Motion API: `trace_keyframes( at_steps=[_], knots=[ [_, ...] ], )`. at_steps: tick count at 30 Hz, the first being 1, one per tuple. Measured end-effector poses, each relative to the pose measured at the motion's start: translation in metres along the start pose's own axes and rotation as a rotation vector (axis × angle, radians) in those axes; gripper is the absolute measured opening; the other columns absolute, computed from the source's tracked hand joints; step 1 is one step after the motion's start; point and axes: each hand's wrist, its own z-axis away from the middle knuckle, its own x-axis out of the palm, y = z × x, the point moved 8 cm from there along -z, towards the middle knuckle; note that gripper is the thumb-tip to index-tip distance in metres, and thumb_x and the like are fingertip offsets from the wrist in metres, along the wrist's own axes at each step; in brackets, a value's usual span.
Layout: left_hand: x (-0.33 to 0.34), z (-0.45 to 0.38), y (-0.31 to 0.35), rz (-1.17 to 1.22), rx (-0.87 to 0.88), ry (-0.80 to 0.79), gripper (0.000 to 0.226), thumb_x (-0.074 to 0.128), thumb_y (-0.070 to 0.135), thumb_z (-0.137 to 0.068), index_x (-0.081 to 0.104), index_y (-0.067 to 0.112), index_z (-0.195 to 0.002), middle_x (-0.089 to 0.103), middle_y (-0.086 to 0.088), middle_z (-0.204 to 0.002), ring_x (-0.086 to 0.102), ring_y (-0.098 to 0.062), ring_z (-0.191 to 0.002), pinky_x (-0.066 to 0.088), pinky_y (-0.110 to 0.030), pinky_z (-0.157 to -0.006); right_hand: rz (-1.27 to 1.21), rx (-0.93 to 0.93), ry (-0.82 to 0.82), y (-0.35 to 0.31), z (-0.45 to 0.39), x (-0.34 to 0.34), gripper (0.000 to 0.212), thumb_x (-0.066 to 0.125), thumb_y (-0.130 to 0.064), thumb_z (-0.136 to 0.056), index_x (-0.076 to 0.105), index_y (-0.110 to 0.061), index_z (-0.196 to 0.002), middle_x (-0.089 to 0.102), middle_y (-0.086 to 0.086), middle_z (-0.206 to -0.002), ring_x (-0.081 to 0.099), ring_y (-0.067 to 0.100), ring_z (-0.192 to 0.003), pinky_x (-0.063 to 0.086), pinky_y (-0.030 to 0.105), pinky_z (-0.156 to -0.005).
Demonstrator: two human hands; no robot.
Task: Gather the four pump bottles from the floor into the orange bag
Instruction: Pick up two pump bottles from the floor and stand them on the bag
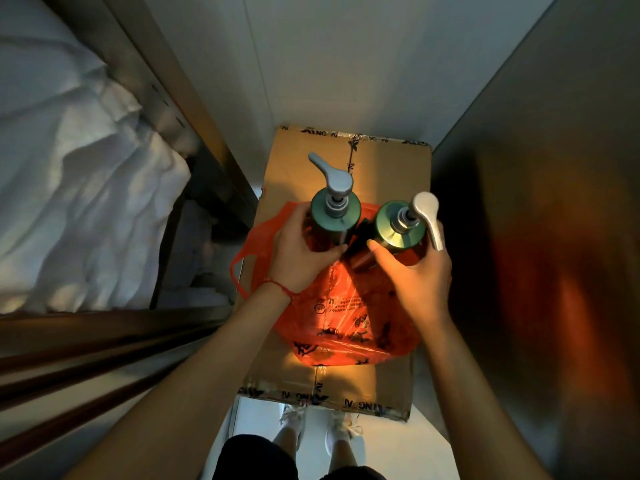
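Note:
Two green pump bottles with silver pump heads stand upright side by side over the orange bag point(349, 313). My left hand point(298, 251) grips the left bottle point(334, 211) around its body. My right hand point(415, 271) grips the right bottle point(398, 225), whose pump head points toward me. The orange plastic bag lies crumpled on a cardboard box point(391, 171), its handles spread out to the left. The lower parts of both bottles are hidden behind my hands and the bag. No other bottles show.
The taped cardboard box fills a narrow gap between a metal bed frame point(194, 133) with white bedding point(69, 188) on the left and a dark wall point(540, 220) on the right. My feet in white shoes point(318, 431) stand on pale floor below the box.

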Motion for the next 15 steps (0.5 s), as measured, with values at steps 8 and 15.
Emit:
trace_keyframes(
  at_steps=[8, 15],
  knots=[
    [-0.002, -0.009, -0.010, -0.037, 0.013, 0.028, 0.064, 0.082, 0.011, -0.059, 0.049, 0.011, -0.114, 0.057, -0.003, -0.113, 0.055, -0.012, -0.104, 0.046, -0.020, -0.088, -0.045, -0.093, -0.079, -0.001, -0.009, 0.013, 0.061, 0.079, -0.023, -0.064, 0.049, -0.022, -0.116, 0.056, -0.022, -0.105, 0.051, -0.017, -0.099, 0.036, 0.002, -0.083],
    [-0.002, -0.010, 0.003, -0.037, 0.085, -0.027, 0.066, 0.079, 0.027, -0.057, 0.046, 0.030, -0.113, 0.056, 0.005, -0.113, 0.053, -0.011, -0.109, 0.043, -0.018, -0.090, -0.083, -0.130, -0.066, 0.000, -0.002, 0.014, 0.062, 0.079, -0.019, -0.064, 0.046, -0.022, -0.117, 0.054, -0.025, -0.102, 0.049, -0.021, -0.099, 0.035, -0.002, -0.080]
  ],
)
